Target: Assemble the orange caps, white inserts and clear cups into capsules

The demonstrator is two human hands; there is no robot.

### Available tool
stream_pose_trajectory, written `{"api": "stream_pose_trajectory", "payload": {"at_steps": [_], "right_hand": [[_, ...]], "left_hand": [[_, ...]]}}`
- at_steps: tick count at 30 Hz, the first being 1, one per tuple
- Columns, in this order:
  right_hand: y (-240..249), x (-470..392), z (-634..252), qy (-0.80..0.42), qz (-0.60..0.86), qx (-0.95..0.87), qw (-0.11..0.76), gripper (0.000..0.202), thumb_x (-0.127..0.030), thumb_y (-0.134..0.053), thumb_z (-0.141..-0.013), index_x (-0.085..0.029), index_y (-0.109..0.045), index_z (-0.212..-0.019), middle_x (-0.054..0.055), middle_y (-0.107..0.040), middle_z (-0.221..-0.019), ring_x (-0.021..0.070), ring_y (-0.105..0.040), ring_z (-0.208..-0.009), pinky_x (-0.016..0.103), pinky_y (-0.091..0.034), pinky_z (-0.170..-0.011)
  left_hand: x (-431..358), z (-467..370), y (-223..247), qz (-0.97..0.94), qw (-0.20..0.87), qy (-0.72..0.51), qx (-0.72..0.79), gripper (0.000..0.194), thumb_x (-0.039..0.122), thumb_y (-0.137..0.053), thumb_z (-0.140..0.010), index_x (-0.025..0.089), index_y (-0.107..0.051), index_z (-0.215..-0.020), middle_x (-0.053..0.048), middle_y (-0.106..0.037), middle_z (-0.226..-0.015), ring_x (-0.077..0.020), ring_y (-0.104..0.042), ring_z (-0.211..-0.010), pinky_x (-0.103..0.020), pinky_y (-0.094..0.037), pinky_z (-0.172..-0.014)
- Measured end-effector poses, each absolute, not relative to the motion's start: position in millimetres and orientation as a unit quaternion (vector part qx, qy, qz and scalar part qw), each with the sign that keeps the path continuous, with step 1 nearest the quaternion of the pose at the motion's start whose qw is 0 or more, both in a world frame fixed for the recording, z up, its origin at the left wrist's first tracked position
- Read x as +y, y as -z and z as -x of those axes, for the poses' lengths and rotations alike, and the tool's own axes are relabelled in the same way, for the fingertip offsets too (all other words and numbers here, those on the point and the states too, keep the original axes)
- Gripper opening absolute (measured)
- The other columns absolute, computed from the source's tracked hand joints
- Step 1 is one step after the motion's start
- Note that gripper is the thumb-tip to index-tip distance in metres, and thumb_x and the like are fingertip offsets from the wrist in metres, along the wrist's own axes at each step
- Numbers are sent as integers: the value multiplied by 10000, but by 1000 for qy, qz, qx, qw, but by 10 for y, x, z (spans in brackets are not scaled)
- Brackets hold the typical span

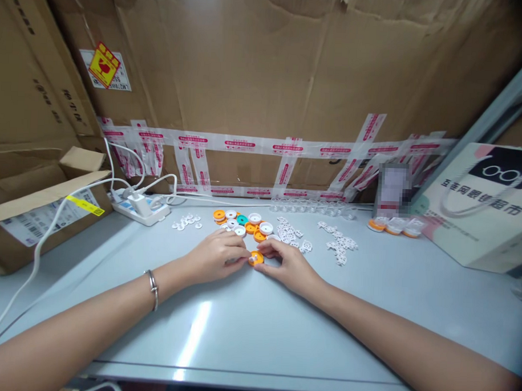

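An orange round cap (256, 258) with a small white piece in it lies on the grey table between my hands. My right hand (286, 265) holds the cap's edge between thumb and fingers. My left hand (218, 254) is pinched at the cap's left side, by the small white piece (252, 259); what its fingertips grip is too small to tell. Just behind my hands sits a cluster of orange, white and teal round caps (242, 220). Small white cut-out pieces (287, 232) lie right of the cluster, with another group (340, 242) farther right.
Small white parts (186, 221) lie at the left, near a white power strip (143, 208) with cables. Clear cups (314, 207) line the back edge. Capped containers (394, 226) and a paper bag (478, 209) stand right. An open carton (42, 210) is left; a large carton (265, 76) stands behind.
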State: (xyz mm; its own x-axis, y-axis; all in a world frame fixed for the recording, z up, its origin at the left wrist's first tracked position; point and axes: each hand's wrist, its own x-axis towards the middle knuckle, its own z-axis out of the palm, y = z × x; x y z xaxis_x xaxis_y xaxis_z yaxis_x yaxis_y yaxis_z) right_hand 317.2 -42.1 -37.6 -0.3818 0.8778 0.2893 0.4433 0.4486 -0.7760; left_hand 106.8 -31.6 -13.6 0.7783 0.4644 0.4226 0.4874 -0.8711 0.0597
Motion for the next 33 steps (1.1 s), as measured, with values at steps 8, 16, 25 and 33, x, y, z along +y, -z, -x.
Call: {"api": "stream_pose_trajectory", "payload": {"at_steps": [8,16,25,33], "right_hand": [[367,-415,-3166,-302,433,-775,348,292,-255,-685,-687,-180,-590,-952,54,-671,-926,184,-633,-872,338,-504,-823],[340,-445,-3168,-303,440,-773,342,297,-258,-685,-688,-180,-590,-957,53,-668,-932,185,-630,-874,340,-501,-824],[344,-429,-3176,-294,445,-776,336,286,-261,-690,-683,-186,-599,-943,48,-667,-936,179,-628,-868,342,-505,-817],[351,-425,-3175,-288,445,-778,336,288,-258,-687,-687,-187,-598,-952,46,-666,-935,176,-629,-860,331,-508,-806]], "left_hand": [[-327,-1059,163,954,22,174,-244,205,207,-461,-877,209,-658,-932,-40,-614,-817,-157,-543,-822,-282,-372,-741],[-212,-942,-18,930,-78,217,-286,201,215,-460,-892,190,-650,-950,-40,-646,-905,-144,-572,-857,-253,-396,-780],[-21,-632,-203,894,-194,85,-396,175,329,-597,-782,178,-663,-840,-22,-670,-852,-146,-600,-758,-214,-429,-670],[-34,-710,-65,897,-181,104,-389,172,203,-511,-826,191,-670,-892,-27,-677,-890,-146,-602,-798,-223,-435,-728]]}}
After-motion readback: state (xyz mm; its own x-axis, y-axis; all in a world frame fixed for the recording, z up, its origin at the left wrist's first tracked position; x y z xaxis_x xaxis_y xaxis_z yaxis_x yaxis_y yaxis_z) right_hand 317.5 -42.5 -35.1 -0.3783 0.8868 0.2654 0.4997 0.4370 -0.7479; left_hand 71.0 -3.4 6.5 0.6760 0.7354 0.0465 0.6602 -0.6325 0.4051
